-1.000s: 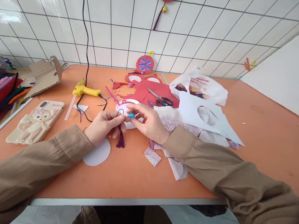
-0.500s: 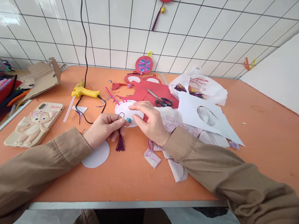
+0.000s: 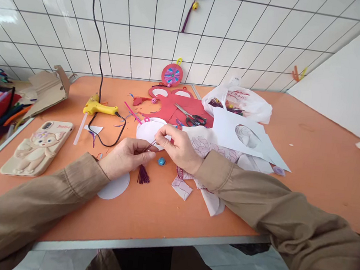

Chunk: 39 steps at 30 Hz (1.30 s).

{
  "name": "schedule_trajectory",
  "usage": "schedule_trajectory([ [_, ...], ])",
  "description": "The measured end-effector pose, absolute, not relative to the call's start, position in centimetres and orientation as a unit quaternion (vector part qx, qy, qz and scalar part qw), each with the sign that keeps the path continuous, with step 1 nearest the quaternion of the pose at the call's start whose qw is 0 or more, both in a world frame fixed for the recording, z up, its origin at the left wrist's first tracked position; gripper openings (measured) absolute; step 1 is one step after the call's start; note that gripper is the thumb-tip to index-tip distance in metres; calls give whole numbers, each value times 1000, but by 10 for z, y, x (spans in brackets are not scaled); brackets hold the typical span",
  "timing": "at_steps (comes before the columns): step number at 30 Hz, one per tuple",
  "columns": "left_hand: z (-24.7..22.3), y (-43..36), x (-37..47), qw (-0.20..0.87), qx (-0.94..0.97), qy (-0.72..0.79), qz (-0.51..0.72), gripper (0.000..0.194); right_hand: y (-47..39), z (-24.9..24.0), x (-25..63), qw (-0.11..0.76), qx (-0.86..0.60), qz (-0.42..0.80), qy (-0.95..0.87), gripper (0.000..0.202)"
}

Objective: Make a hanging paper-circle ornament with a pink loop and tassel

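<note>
My left hand (image 3: pixel 131 157) pinches a dark purple tassel (image 3: pixel 144 175) near its top, and the fringe hangs below my fingers. My right hand (image 3: pixel 178 147) is closed on the tassel's thin cord loop, which stretches between both hands. Just below my right fingers a small blue bell (image 3: pixel 161 161) lies on the table, apart from either hand. Behind the hands sits a white round paper piece (image 3: pixel 146 131) with a pink loop at its top edge. A white paper disc (image 3: pixel 115 188) lies partly under my left wrist.
A yellow glue gun (image 3: pixel 99 107) with its cord and a phone (image 3: pixel 38 148) lie to the left. Scissors (image 3: pixel 195 119) rest on red paper (image 3: pixel 166 109). To the right are cut white paper (image 3: pixel 227 127), patterned scraps (image 3: pixel 182 189) and a plastic bag (image 3: pixel 252 104).
The blue bell, earlier at my left fingertips, now lies on the table. My right fingers have closed on the cord loop and hold it taut.
</note>
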State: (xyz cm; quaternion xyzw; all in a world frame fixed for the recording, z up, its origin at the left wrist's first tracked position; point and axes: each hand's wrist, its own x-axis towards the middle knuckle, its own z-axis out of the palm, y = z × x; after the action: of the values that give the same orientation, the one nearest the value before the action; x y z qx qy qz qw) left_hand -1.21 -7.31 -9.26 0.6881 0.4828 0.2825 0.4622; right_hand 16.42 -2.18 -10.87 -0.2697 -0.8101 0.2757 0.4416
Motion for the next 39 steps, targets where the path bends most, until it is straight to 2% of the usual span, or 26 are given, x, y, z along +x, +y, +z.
schedule_trajectory([
  [2, -95, -81, -3, 363, 735, 497, 286, 41, -23, -108, 164, 446, -289, 268, -803, 23],
  [6, -98, -99, 13, -30, 841, 463, 279, 48, -26, -107, 165, 480, -320, 267, -772, 30],
  [7, -99, -101, 15, -90, 854, 441, 261, 46, -26, -107, 165, 480, -328, 275, -766, 31],
  [9, -101, -101, 14, -144, 873, 414, 213, 43, -26, -108, 165, 473, -339, 296, -757, 31],
  [12, -102, -96, 11, -121, 886, 423, 147, 41, -22, -108, 165, 477, -348, 331, -736, 29],
  [16, -101, -90, 11, -24, 884, 459, 90, 22, -20, -107, 165, 502, -332, 361, -712, 32],
  [22, -102, -88, 12, 7, 880, 466, 90, 22, -24, -103, 165, 529, -272, 408, -692, 38],
  [27, -104, -87, 7, 55, 866, 467, 172, 18, -27, -101, 163, 499, -259, 447, -696, 39],
  [29, -104, -85, 5, 106, 841, 478, 231, 16, -27, -103, 161, 506, -239, 479, -676, 38],
  [33, -99, -81, 2, 220, 770, 504, 323, 29, -23, -107, 158, 527, -218, 542, -617, 38],
  [39, -91, -75, -1, 347, 671, 547, 361, 24, -21, -101, 157, 526, -234, 601, -555, 48],
])
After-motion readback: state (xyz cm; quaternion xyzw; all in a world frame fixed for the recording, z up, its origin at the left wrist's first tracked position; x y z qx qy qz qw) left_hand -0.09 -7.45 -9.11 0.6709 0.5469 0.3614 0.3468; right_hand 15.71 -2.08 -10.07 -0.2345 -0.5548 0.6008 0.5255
